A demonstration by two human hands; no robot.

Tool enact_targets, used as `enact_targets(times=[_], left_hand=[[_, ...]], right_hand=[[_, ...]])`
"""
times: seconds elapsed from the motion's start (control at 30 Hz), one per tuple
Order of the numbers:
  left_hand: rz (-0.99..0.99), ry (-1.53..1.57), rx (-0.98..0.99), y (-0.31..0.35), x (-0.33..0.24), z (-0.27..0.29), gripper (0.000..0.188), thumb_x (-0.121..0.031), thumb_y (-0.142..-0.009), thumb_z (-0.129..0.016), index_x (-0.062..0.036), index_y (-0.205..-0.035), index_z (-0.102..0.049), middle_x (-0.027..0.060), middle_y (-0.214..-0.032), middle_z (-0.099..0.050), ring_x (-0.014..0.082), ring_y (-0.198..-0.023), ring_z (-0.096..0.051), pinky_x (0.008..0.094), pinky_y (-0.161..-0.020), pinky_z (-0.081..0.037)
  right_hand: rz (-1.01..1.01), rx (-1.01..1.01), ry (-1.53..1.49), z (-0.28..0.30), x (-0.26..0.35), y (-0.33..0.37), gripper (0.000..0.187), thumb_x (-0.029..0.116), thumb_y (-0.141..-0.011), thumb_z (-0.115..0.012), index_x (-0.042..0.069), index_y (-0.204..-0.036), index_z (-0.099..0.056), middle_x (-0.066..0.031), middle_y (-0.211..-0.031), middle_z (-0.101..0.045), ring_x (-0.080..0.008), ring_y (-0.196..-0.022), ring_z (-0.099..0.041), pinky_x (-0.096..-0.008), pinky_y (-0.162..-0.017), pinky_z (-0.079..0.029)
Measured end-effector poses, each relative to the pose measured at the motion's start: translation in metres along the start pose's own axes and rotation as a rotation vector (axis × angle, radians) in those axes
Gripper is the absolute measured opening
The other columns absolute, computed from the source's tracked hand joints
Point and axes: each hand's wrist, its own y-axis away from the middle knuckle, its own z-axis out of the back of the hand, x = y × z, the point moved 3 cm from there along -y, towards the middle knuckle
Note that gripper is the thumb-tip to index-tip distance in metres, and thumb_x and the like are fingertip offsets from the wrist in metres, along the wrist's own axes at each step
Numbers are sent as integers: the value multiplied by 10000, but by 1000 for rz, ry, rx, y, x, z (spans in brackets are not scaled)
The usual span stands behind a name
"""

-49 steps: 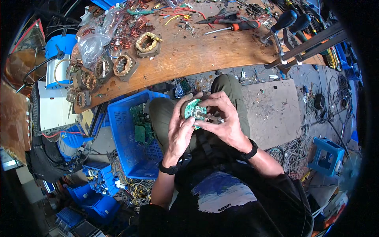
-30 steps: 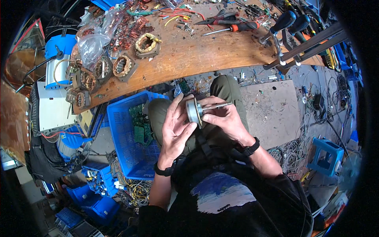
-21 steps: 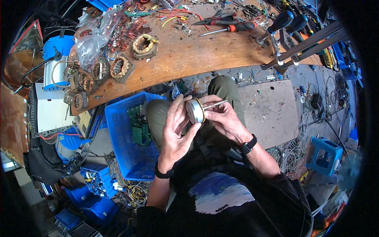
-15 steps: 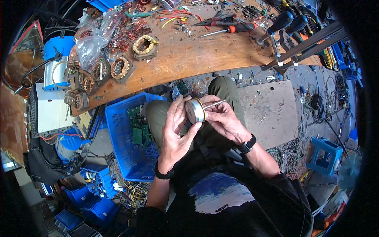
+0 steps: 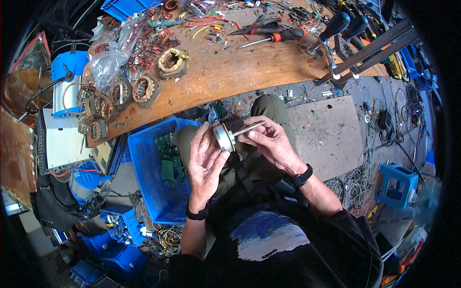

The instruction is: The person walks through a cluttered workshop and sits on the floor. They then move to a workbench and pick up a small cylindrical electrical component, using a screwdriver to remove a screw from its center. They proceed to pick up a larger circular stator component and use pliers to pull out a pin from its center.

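Note:
Above my lap I hold a motor rotor [image 5: 222,138], a short silvery drum with a brass-coloured rim and a long thin metal shaft [image 5: 249,128]. My left hand [image 5: 204,165] cups the drum, its thumb pressed against the lower side. The fingers and thumb of my right hand [image 5: 272,143] are closed around the shaft, which points up and to the right. Part of the drum's far side is hidden by my left fingers. Several stator rings with windings, such as one ring [image 5: 172,63], lie on the wooden bench [image 5: 216,79] beyond my hands.
A blue basket [image 5: 142,180] with green circuit boards stands left of my legs. Pliers [image 5: 257,26], a screwdriver [image 5: 288,34] and copper wire [image 5: 161,43] lie on the bench. A clamp [image 5: 331,53] juts over its right edge. A blue stool [image 5: 396,185] stands at right.
The rotor has shifted slightly left and turned, so the shaft now shows at greater length beyond the rim. My left hand has moved a little left; both hands keep their hold.

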Motion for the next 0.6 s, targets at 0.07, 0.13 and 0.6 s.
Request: enact_targets(times=[0.07, 0.13, 0.6], left_hand=[[5, -7, -8, 1, 0, 2, 784, 60, -974, -675, -21, -1639, -269, 253, -1625, -426, 322, -1474, -473, 446, -1208, -414], [4, -13, -8, 2, 1, 3, 783, 58, -973, -677, -21, -1638, -272, 253, -1626, -425, 319, -1473, -474, 443, -1212, -409], [-69, -71, 23, 4, 6, 4, 832, 122, -941, -682, -40, -1640, -259, 242, -1645, -387, 336, -1484, -456, 463, -1208, -418]], right_hand=[[15, -1, 36, 0, 1, 1, 309, 55, -1050, -643, -17, -1347, -597, -128, -1246, -721, -220, -1148, -712, -381, -1081, -569], [25, -14, 34, -1, 1, 2, 293, 59, -1051, -644, -30, -1328, -609, -138, -1236, -726, -222, -1144, -716, -381, -1069, -576], [-15, -30, 19, 8, -8, -1, 327, 152, -1073, -635, -20, -1350, -605, -149, -1268, -712, -243, -1150, -720, -398, -1048, -584]])
